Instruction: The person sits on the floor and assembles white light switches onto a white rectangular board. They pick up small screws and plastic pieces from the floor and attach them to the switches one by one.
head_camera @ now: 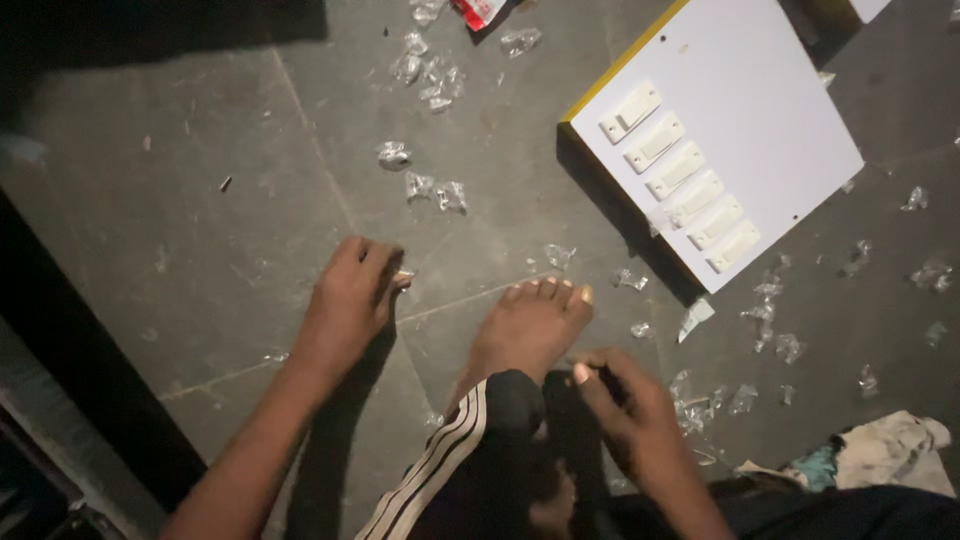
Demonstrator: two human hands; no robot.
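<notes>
Left grip [352, 290] pinching small white piece [403, 279] off floor [200, 250]; right grip [625, 405] state unclear.

Matt grey stone floor [200, 250], glossy clear plastic scraps [430, 75], smooth white plastic switch board [760, 110], crumpled cloth rag [890, 450].

Quick count: one white board [740, 110] with a yellow edge, and six white switches [680, 175] in a diagonal row on it. Two hands, one bare foot [528, 325] left of the board's lower corner. One crumpled rag [890, 450] below the board. Clear plastic wrapper scraps [430, 75] all around it, too many to count.
</notes>
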